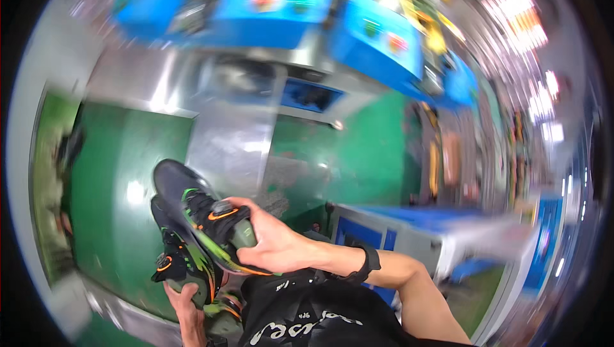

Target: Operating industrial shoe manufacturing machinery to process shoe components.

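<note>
My right hand (272, 238) grips a black shoe (208, 212) with green and orange trim near its ankle opening, where something olive green fills it. A dial shows on the shoe's upper, and its toe points up and to the left. Just below and left, my left hand (185, 302) is closed around the heel end of a matching shoe (185, 251). That second shoe lies partly behind the first, and the two appear to touch. Some fingers of both hands are hidden behind the shoes.
Blue machine housings (268, 11) with coloured buttons stand at the far side. A shiny metal surface (230, 133) extends from them over the green floor (128, 155). At right stands a blue and grey machine (416, 238). Motion blurs much of the background.
</note>
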A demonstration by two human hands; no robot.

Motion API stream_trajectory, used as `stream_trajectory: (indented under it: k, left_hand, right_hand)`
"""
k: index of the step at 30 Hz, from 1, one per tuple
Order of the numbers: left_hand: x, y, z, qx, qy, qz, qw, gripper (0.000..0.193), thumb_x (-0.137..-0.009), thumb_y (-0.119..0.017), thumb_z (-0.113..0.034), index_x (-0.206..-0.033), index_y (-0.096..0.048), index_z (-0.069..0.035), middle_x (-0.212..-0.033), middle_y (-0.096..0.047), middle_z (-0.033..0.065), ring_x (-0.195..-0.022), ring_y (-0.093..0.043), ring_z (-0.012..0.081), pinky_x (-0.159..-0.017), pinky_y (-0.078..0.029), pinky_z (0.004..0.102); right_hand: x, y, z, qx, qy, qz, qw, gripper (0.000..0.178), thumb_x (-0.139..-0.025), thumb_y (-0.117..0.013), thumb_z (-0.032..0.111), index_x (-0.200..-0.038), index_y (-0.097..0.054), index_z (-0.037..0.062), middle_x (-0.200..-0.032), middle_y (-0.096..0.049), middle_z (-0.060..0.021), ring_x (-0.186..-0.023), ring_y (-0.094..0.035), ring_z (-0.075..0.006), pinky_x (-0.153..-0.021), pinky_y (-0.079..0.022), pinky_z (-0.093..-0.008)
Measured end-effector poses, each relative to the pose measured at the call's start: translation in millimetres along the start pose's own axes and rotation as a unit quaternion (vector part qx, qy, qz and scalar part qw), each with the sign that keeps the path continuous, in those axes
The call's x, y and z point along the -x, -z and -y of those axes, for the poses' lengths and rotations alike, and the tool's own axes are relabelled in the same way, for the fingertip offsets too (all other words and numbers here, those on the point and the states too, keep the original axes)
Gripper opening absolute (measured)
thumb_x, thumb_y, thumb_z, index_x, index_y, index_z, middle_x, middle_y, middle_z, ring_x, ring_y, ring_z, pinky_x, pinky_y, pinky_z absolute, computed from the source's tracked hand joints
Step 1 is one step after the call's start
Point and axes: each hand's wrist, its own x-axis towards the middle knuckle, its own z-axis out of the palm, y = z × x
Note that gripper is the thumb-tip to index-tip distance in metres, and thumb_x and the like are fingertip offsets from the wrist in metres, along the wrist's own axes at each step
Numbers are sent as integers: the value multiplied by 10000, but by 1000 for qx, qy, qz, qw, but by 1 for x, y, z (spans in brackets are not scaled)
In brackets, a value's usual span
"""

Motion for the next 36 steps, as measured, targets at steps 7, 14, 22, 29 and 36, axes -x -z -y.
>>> stream_trajectory:
  k: [7, 14, 22, 29, 36]
  left_hand:
    - [59, -62, -69, -215, -154, 448, 854, 879, -592, -638, -107, -1394, -300, 17, -1268, -484, 156, -1109, -528, 291, -970, -431, 395]
    - [211, -173, -4, -212, 186, 699, 657, 893, -551, -614, -45, -1391, -315, 13, -1290, -479, 176, -1140, -526, 316, -995, -428, 413]
    - [374, -255, 97, -423, 135, 809, 386, 780, -621, -615, 25, -1356, -357, -3, -1224, -523, 133, -1125, -532, 248, -997, -402, 370]
    - [451, -312, 214, -433, -185, 850, 236, 645, -699, -618, -49, -1302, -405, 36, -1182, -553, 159, -1073, -534, 239, -962, -409, 314]
    - [314, -262, 132, -346, -125, 860, 354, 503, -788, -573, 30, -1280, -469, 26, -1291, -526, 147, -1206, -515, 239, -995, -433, 365]
  right_hand:
    - [245, -22, -15, -23, 179, -329, 927, 752, -725, -593, 74, -1381, -244, -36, -1250, -454, -158, -1205, -425, -214, -1039, -317, -301]
    - [497, -148, -73, -190, 144, -658, 714, 755, -646, -694, 56, -1334, -388, -4, -1244, -520, -82, -1168, -489, -182, -1032, -361, -332]
    - [576, -222, -164, -55, -44, -962, 263, 581, -697, -552, -29, -1261, -414, -25, -1103, -571, -124, -987, -553, -218, -917, -427, -332]
    - [599, -198, -176, -30, -83, -973, 215, 600, -749, -565, -23, -1318, -376, -52, -1239, -520, -191, -1152, -511, -284, -996, -381, -364]
    - [478, -108, -96, 180, 143, -907, 354, 362, -773, -602, 40, -1119, -530, -37, -1045, -614, -185, -963, -611, -280, -874, -484, -365]
